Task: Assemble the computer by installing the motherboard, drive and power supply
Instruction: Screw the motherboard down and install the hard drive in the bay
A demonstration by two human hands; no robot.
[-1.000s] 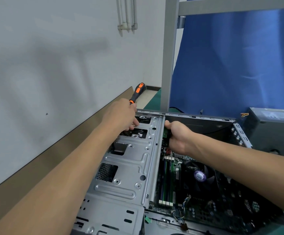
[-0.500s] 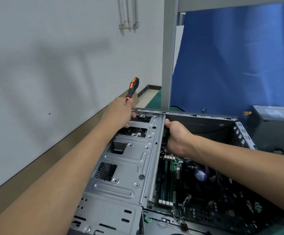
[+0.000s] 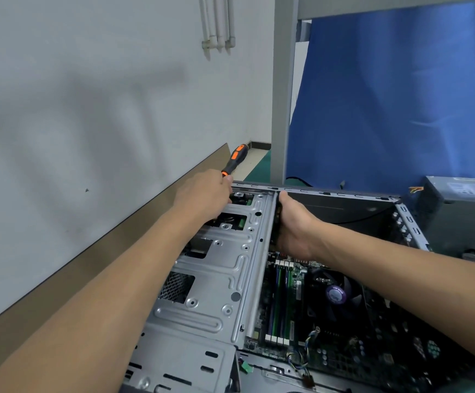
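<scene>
Pale grey wall [image 3: 89,109] fills the left, with a brown board strip [image 3: 117,242] along its foot and what look like three white pipes [image 3: 218,24] up top. To the right stand one grey metal post [image 3: 281,95] and a blue curtain [image 3: 386,109]. A green mat [image 3: 259,165] shows beyond the work.

One open grey steel computer case [image 3: 344,192] lies on its side. Its silver perforated drive cage [image 3: 216,293] covers the left half. Through the cage's far cut-outs, parts of a drive [image 3: 240,198] show in green and bare metal. Both forearms cross the cage and hide much of it.

The left hand [image 3: 205,194] grips one black-and-orange screwdriver [image 3: 232,163], handle pointing up and away, the hand resting on the cage's far end. The right hand [image 3: 293,225] is curled round the drive's dark end, just under the cage's inner edge; its fingertips are hidden.

Inside the case sits the green motherboard [image 3: 296,282], with four memory slots side by side and one black fan with a purple hub [image 3: 335,295]. One grey box power supply [image 3: 463,217] stands outside the case, just beside its right wall, coloured wires [image 3: 415,190] at its corner.
</scene>
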